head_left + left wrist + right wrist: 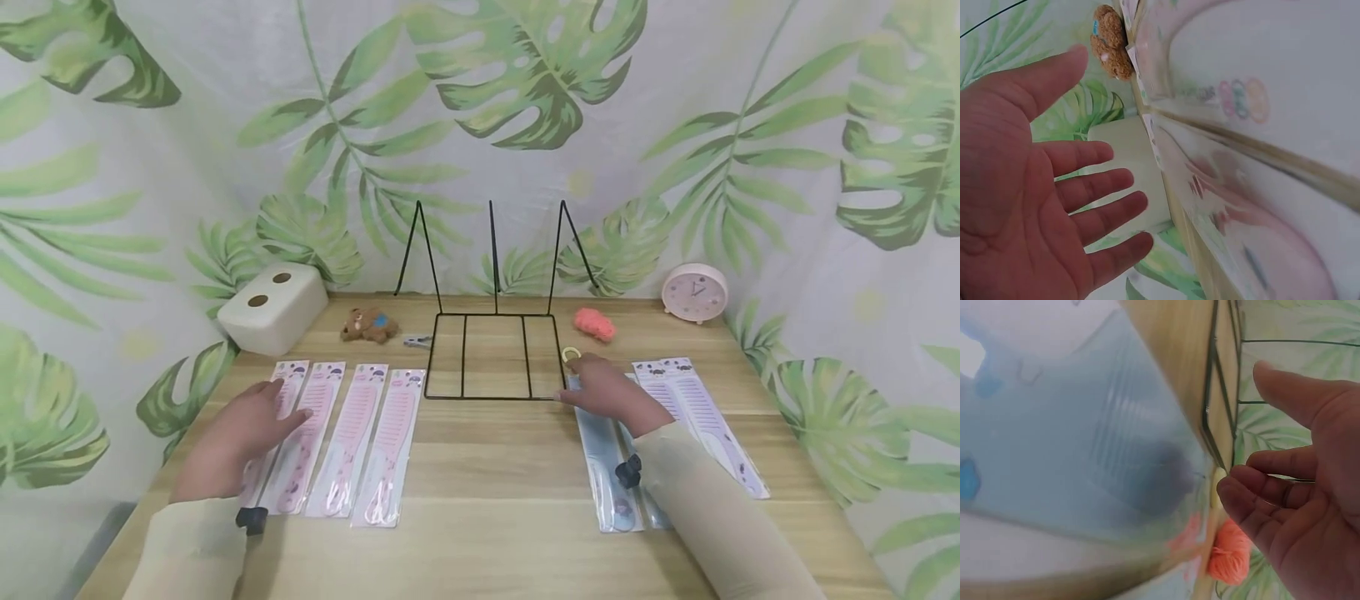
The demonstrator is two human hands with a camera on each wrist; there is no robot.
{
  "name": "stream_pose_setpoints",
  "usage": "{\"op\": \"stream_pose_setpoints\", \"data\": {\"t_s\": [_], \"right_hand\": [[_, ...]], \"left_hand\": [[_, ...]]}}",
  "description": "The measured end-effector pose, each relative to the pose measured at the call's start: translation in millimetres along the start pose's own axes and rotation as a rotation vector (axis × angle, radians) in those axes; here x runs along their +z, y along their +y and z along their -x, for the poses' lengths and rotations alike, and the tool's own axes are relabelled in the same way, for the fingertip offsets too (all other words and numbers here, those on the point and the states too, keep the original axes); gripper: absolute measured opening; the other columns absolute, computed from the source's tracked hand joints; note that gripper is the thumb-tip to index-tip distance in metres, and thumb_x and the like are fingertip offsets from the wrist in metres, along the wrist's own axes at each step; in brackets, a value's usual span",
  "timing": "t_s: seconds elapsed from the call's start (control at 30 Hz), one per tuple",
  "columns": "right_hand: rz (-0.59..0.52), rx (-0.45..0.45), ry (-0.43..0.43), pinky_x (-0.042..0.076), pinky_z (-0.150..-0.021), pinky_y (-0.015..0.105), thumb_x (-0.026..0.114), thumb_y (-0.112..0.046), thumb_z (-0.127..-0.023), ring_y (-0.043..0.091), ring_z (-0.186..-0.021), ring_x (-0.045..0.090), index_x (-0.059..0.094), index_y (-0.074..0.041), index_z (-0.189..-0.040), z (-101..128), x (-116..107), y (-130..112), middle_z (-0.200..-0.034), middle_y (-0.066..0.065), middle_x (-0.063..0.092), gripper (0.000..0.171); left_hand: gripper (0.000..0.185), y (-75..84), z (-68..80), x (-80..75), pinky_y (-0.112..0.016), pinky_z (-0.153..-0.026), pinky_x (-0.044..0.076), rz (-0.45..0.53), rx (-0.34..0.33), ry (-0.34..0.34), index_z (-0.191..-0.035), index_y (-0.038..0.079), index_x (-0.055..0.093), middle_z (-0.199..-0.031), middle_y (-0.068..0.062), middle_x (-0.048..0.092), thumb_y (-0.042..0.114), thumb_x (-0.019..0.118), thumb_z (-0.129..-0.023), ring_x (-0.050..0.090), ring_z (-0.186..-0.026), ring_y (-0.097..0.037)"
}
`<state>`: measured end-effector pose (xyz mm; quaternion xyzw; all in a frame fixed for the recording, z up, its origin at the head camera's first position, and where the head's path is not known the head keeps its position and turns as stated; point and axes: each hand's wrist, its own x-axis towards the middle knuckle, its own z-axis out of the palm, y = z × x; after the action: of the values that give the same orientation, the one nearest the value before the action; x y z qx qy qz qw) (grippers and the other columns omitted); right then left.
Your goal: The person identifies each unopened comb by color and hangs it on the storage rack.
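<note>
My left hand [242,427] hovers over the leftmost of several packaged pink combs [388,446], laid side by side on the table. In the left wrist view its fingers are spread and hold nothing. On the right, my right hand [606,390] is above two packaged light-blue combs [600,467], partly hiding them. Its thumb stands apart and its fingers bend loosely around nothing in the right wrist view. Just beyond its fingertips lies a pale yellow ring [565,356]. Packaged purple combs [708,417] lie to the right of the blue ones.
A black wire rack [495,315] stands at the back middle. Left of it are a small clip [417,342], a brown toy bear [369,325] and a white box with two holes [277,312]. Coral yarn [595,324] and a pink clock [695,294] stand at the right.
</note>
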<state>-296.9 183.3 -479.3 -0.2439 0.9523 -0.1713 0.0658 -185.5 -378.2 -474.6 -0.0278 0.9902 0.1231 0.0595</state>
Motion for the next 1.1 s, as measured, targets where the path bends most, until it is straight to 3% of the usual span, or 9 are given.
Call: {"op": "stream_pose_setpoints", "data": {"t_s": [0.17, 0.5, 0.67, 0.8, 0.93, 1.1], "right_hand": [[0.036, -0.002, -0.026, 0.056, -0.091, 0.053, 0.079, -0.036, -0.099, 0.028, -0.096, 0.063, 0.070, 0.006, -0.123, -11.7, 6.6, 0.7, -0.106, 0.014, 0.069, 0.049], [0.069, 0.040, -0.036, 0.059, -0.102, 0.055, 0.081, -0.032, -0.099, 0.036, -0.111, 0.071, 0.072, 0.006, -0.131, -24.1, 18.3, 5.1, -0.117, 0.020, 0.076, 0.050], [0.073, 0.036, -0.035, 0.059, -0.100, 0.056, 0.080, -0.031, -0.100, 0.036, -0.109, 0.071, 0.072, 0.007, -0.132, -22.8, 16.7, 0.3, -0.115, 0.021, 0.076, 0.050], [0.077, 0.032, -0.029, 0.059, -0.102, 0.056, 0.080, -0.030, -0.100, 0.038, -0.112, 0.071, 0.072, 0.008, -0.132, -21.2, 16.9, -3.8, -0.118, 0.023, 0.076, 0.050], [0.082, 0.030, -0.016, 0.059, -0.102, 0.056, 0.081, -0.030, -0.099, 0.039, -0.113, 0.071, 0.072, 0.008, -0.132, -20.7, 20.2, -4.8, -0.119, 0.024, 0.075, 0.051], [0.085, 0.038, -0.012, 0.059, -0.105, 0.056, 0.081, -0.029, -0.099, 0.039, -0.116, 0.071, 0.071, 0.008, -0.135, -19.7, 21.6, -5.4, -0.124, 0.025, 0.074, 0.052]], "left_hand": [[0.086, -6.1, 3.0, 2.9, -0.077, -0.115, 0.041, 0.000, -0.032, -0.030, -0.151, -0.027, 0.038, -0.147, -0.054, 0.044, 0.042, 0.064, -0.107, 0.046, -0.137, -0.069], [0.076, -10.2, 5.0, 1.3, -0.075, -0.112, 0.044, 0.079, -0.143, -0.073, -0.152, -0.024, 0.038, -0.142, -0.051, 0.049, 0.028, 0.069, -0.106, 0.052, -0.131, -0.065], [0.070, -20.2, 0.1, 3.1, -0.074, -0.111, 0.045, 0.128, -0.180, -0.057, -0.150, -0.025, 0.040, -0.141, -0.052, 0.048, 0.022, 0.067, -0.105, 0.053, -0.128, -0.065], [0.066, -28.1, -2.5, 3.2, -0.072, -0.102, 0.050, 0.203, -0.225, -0.049, -0.142, -0.025, 0.047, -0.132, -0.048, 0.057, 0.018, 0.070, -0.098, 0.062, -0.113, -0.059], [0.053, -26.7, -1.1, -0.3, -0.061, -0.087, 0.055, 0.258, -0.280, -0.054, -0.129, -0.022, 0.057, -0.113, -0.039, 0.066, 0.015, 0.073, -0.095, 0.065, -0.094, -0.046], [0.033, -24.4, -0.3, -2.9, -0.054, -0.078, 0.055, 0.245, -0.320, -0.062, -0.101, -0.016, 0.067, -0.089, -0.026, 0.067, 0.015, 0.076, -0.093, 0.062, -0.082, -0.038]]}}
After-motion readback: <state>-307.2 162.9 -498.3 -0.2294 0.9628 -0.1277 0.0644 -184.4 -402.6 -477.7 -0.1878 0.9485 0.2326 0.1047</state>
